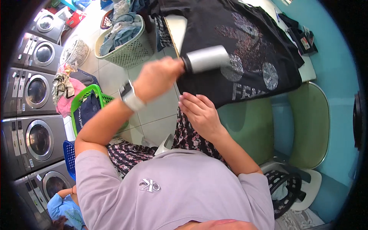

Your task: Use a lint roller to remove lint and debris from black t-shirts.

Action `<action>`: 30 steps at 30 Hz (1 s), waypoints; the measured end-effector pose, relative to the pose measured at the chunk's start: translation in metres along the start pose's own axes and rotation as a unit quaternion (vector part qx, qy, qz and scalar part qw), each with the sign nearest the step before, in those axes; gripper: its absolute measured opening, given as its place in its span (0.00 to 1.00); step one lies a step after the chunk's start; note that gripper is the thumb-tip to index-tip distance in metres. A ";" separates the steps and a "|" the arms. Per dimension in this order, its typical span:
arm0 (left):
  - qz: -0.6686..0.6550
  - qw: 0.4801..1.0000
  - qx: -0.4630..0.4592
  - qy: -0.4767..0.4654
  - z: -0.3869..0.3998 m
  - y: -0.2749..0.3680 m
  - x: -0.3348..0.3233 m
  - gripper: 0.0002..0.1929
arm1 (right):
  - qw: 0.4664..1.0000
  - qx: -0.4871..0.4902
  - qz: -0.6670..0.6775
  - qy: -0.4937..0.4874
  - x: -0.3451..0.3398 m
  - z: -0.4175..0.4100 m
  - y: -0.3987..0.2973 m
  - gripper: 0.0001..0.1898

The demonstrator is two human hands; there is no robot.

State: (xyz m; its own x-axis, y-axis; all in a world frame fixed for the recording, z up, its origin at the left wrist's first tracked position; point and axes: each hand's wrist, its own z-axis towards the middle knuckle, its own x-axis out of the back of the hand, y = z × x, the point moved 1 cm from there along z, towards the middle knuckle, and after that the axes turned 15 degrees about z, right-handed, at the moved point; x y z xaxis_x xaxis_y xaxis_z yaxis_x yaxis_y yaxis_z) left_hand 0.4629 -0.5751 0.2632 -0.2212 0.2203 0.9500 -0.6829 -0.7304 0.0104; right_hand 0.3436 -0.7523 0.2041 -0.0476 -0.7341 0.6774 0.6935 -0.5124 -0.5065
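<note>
A lint roller point(207, 59) with a pale, shiny cylinder and a dark end is gripped in my left hand point(161, 77), which is blurred and wears a watch. The roller is over a black garment point(201, 31), whether touching it I cannot tell. Glittery decoration and lettering cover part of this garment, which is spread on a white table point(307, 69). Beside the garment's near edge is my right hand point(199, 113), its fingers extended, slightly apart at the tips, with no object visible in it. Its palm side is hidden.
Laundry baskets stand on the tiled floor at left: one cream point(126, 54) with denim, one green point(97, 89) with dark cloth. Front-loading machines point(37, 89) line the far left. A green chair point(309, 126) and a black basket point(284, 192) are at right. Another person point(67, 210) is lower left.
</note>
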 end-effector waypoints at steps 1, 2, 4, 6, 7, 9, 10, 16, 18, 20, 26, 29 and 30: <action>0.021 0.999 0.037 0.024 0.012 -0.019 -0.009 0.04 | 1.000 0.009 -0.005 0.008 -0.001 0.000 0.001 0.11; 0.049 0.997 0.052 0.023 0.025 -0.041 -0.015 0.05 | 1.000 0.020 -0.010 0.018 -0.002 0.000 0.001 0.11; 0.079 0.993 0.088 0.005 0.048 -0.083 -0.019 0.11 | 0.999 0.029 -0.014 0.025 -0.003 0.001 0.001 0.11; 0.104 0.983 0.148 -0.040 0.064 -0.105 -0.009 0.15 | 0.999 0.030 -0.017 0.022 -0.003 0.002 0.000 0.12; 0.106 0.987 0.113 0.039 0.065 -0.101 -0.002 0.13 | 0.999 0.027 -0.008 0.017 -0.003 0.002 -0.001 0.12; 0.080 0.988 0.085 0.104 0.059 -0.075 0.012 0.10 | 1.000 0.017 0.000 0.017 -0.003 0.002 -0.001 0.11; 0.045 0.991 0.078 0.102 0.048 -0.050 0.013 0.08 | 0.999 0.022 -0.006 0.025 -0.003 0.002 0.000 0.11; -0.003 0.998 -0.059 -0.012 0.005 0.021 -0.005 0.10 | 0.996 0.058 -0.020 0.062 -0.007 -0.001 0.005 0.09; -0.024 0.999 -0.030 0.038 0.028 -0.007 -0.019 0.08 | 0.995 0.070 -0.027 0.069 -0.008 0.002 0.006 0.09; 0.078 0.994 0.078 0.013 0.062 -0.051 -0.030 0.07 | 0.993 0.074 -0.031 0.084 -0.007 0.004 0.003 0.09; 0.040 0.966 0.245 0.066 0.112 -0.149 -0.026 0.16 | 0.983 -0.043 0.003 0.177 0.013 0.000 -0.005 0.18; -0.063 0.940 0.302 0.146 0.099 -0.155 -0.021 0.17 | 0.983 -0.009 0.001 0.185 0.018 -0.001 -0.007 0.15; -0.107 0.928 0.315 0.168 0.093 -0.152 -0.020 0.16 | 0.985 0.002 0.003 0.172 0.017 0.001 -0.008 0.14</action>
State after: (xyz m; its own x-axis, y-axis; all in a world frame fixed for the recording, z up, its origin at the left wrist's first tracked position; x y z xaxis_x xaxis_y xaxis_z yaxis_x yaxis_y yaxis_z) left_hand 0.6360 -0.5289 0.2715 -0.4039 0.5157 0.7556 -0.2171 -0.8564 0.4685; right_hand 0.3382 -0.7602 0.2196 -0.2826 -0.8453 0.4535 0.6972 -0.5057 -0.5082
